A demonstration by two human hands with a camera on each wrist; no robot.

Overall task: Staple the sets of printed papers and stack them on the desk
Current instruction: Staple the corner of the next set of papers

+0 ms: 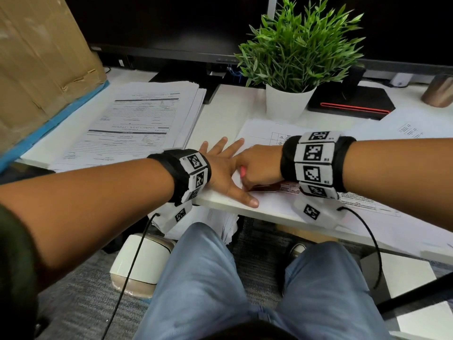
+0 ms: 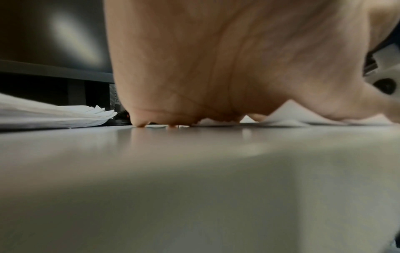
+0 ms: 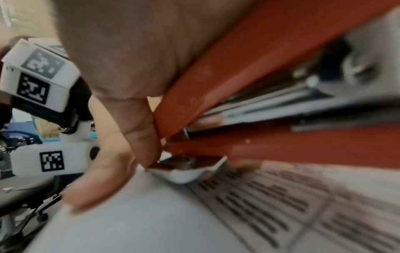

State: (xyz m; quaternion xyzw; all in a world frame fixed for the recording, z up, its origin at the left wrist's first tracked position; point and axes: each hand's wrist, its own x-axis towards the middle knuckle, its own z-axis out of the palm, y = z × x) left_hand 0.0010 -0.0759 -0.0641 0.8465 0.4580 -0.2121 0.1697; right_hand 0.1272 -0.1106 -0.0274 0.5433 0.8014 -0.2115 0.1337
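A set of printed papers (image 1: 264, 133) with tables lies at the desk's front edge. My left hand (image 1: 221, 165) lies flat on its left part, fingers spread and thumb by the edge; its palm (image 2: 216, 68) fills the left wrist view. My right hand (image 1: 259, 168) grips a red stapler (image 1: 266, 187) over the papers' near-left corner. In the right wrist view the red stapler (image 3: 270, 85) has the curled paper corner (image 3: 186, 172) between its jaws, over printed rows (image 3: 281, 205). A thick stack of printed forms (image 1: 144, 121) lies to the left.
A potted green plant (image 1: 294, 69) stands just behind the papers. Two dark monitors (image 1: 171, 25) run along the back, with a black and red stand (image 1: 353, 104). A cardboard sheet (image 1: 39, 57) leans at the left. More paper (image 1: 416, 128) lies at the right. My knees sit under the desk.
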